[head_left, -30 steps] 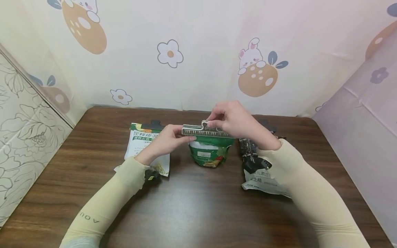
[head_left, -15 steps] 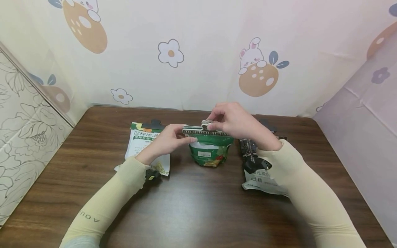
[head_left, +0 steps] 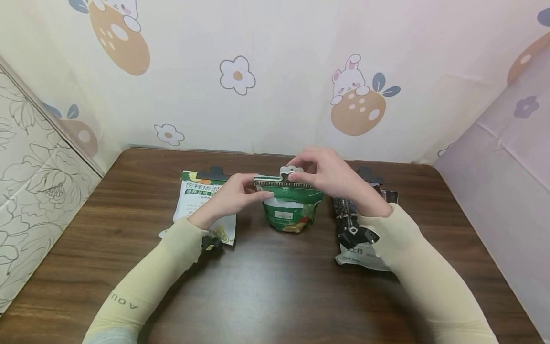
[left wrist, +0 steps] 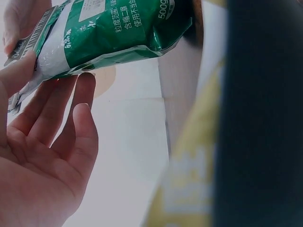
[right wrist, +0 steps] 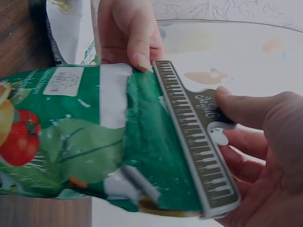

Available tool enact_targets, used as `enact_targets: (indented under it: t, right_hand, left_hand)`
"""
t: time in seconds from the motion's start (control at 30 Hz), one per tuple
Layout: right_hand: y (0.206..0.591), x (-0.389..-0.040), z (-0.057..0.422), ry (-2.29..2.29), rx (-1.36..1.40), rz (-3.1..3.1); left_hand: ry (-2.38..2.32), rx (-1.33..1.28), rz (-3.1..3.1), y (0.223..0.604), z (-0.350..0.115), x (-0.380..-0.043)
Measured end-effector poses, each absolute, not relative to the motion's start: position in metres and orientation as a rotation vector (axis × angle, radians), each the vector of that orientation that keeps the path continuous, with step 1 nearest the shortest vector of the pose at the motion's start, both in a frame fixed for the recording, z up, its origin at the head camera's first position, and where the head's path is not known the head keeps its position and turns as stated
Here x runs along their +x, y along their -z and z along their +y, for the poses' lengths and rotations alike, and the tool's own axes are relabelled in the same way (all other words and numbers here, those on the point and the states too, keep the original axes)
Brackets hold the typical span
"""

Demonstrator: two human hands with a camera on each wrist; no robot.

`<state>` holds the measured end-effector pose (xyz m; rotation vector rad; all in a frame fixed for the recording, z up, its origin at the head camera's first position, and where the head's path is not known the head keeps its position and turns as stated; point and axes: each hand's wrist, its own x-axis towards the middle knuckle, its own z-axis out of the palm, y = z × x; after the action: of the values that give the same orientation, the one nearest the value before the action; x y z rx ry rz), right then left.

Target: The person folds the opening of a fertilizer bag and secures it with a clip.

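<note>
A green bag [head_left: 289, 217] with printed vegetables stands at the middle of the table. Along its top edge sits a clip [right wrist: 196, 142] with a piano-key pattern and a dark handle marked "Music". My left hand [head_left: 232, 197] pinches the bag's upper left corner, thumb in front and fingers behind, close to the clip's end. In the left wrist view the other fingers of that hand spread behind the bag. My right hand [head_left: 333, 174] holds the clip by its handle; the right wrist view shows the thumb [right wrist: 246, 109] on the handle and fingers curled behind.
To the left lies a white and green bag [head_left: 189, 193] with a black clip [head_left: 213, 174] on its top. Another bag [head_left: 365, 258], black and white, lies under my right wrist, with a black clip [head_left: 369, 176] behind. A patterned curtain [head_left: 283, 110] hangs at the table's back edge.
The piano clip's handle, spread apart one second ago, has come together, and its jaws are closed on the bag's top. My right hand has shifted slightly and its grip looks looser.
</note>
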<state>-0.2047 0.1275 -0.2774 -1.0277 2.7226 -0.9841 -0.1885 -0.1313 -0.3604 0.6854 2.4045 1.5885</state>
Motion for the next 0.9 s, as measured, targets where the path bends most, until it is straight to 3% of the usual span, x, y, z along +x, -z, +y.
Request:
enact_targets:
  t: [0.9]
  right_hand:
    - [0.324,-0.189,0.172,1.039,-0.735,2.763]
  left_hand:
    - [-1.56,0.655,2.445,0.364,-0.133,-0.188]
